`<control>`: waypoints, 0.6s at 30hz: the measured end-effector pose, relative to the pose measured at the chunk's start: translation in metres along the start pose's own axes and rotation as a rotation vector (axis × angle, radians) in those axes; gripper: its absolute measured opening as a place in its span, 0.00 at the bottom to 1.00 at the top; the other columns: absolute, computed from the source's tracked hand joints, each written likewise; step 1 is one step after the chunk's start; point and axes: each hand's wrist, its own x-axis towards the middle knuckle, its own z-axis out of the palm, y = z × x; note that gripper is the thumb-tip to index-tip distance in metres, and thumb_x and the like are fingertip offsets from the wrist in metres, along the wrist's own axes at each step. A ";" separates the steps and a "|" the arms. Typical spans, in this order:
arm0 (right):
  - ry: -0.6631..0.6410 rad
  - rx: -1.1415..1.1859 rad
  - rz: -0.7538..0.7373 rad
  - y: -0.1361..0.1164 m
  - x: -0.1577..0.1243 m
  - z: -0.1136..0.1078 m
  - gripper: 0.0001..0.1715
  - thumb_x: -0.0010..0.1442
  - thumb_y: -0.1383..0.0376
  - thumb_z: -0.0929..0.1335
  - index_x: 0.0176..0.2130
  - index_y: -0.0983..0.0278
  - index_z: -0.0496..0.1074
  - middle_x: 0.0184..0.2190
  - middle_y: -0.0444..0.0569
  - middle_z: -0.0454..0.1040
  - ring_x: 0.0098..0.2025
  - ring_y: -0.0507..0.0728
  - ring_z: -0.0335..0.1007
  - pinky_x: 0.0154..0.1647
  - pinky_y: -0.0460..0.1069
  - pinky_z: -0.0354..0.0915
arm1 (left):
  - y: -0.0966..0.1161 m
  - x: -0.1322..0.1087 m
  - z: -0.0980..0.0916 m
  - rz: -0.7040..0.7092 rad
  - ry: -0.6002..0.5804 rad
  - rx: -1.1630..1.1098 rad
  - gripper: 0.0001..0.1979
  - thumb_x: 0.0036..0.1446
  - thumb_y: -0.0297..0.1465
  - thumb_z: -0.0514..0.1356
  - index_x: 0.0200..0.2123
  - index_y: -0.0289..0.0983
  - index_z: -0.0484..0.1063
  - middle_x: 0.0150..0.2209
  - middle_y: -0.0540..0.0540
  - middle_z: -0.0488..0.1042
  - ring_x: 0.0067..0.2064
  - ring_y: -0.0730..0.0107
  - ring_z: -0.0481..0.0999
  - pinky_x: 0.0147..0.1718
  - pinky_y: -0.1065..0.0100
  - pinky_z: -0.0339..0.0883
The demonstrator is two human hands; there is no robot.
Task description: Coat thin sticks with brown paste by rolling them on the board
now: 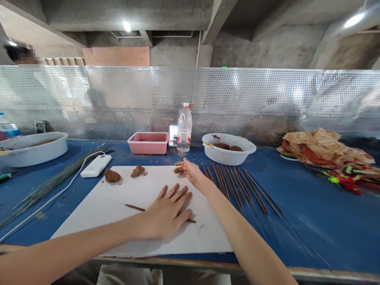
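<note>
My left hand point(170, 211) lies flat with fingers spread on a white board point(101, 221). Under its palm runs a thin brown rolled stick point(135, 207), whose two ends show on either side; a faint wire seems to extend from the left end. My right hand point(188, 171) is at the board's far edge with fingers loosely bent and apart, and no held thing shows in it. Two brown clay-like lumps, a rounded one point(112, 176) and a crumbly one point(137, 171), sit at the board's far left.
Right of the board lie several brown-coated wires point(228, 182). Behind stand a pink tub point(148, 148), a water bottle point(184, 130) and a white basin point(228, 157) with brown lumps. At left are a white power bank point(95, 166), its cable and bare wires point(56, 176). Crumpled paper point(323, 148) lies right.
</note>
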 end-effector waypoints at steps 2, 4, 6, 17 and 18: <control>0.003 0.009 0.002 0.000 0.000 -0.001 0.25 0.77 0.52 0.63 0.38 0.63 0.80 0.30 0.56 0.84 0.39 0.61 0.83 0.47 0.53 0.72 | -0.007 0.010 0.003 0.073 0.006 0.069 0.28 0.80 0.42 0.43 0.77 0.44 0.58 0.78 0.40 0.59 0.79 0.43 0.56 0.73 0.35 0.54; 0.016 0.021 -0.002 -0.001 0.001 -0.001 0.25 0.77 0.52 0.63 0.37 0.63 0.80 0.32 0.57 0.85 0.41 0.61 0.83 0.49 0.53 0.72 | -0.016 0.021 0.005 0.130 0.002 0.114 0.27 0.80 0.40 0.43 0.76 0.44 0.60 0.78 0.40 0.60 0.78 0.42 0.57 0.72 0.34 0.55; 0.041 0.038 -0.017 -0.003 0.002 -0.001 0.26 0.77 0.52 0.62 0.36 0.62 0.80 0.35 0.57 0.86 0.46 0.61 0.83 0.51 0.53 0.72 | -0.027 0.034 0.006 0.152 -0.005 0.114 0.27 0.80 0.39 0.44 0.77 0.43 0.58 0.78 0.39 0.59 0.78 0.41 0.58 0.71 0.33 0.56; 0.161 0.064 -0.085 -0.014 -0.002 -0.012 0.26 0.75 0.48 0.61 0.38 0.59 0.80 0.45 0.53 0.87 0.58 0.61 0.79 0.54 0.52 0.70 | -0.037 0.062 0.005 -0.008 0.032 0.113 0.26 0.79 0.37 0.46 0.72 0.33 0.65 0.73 0.29 0.67 0.74 0.34 0.64 0.66 0.32 0.66; 0.157 0.056 -0.079 -0.013 -0.002 -0.010 0.26 0.75 0.48 0.61 0.39 0.59 0.80 0.44 0.53 0.87 0.57 0.61 0.79 0.54 0.52 0.70 | -0.031 0.056 0.006 -0.032 0.041 0.115 0.28 0.79 0.38 0.45 0.74 0.32 0.63 0.74 0.28 0.64 0.75 0.32 0.62 0.66 0.30 0.65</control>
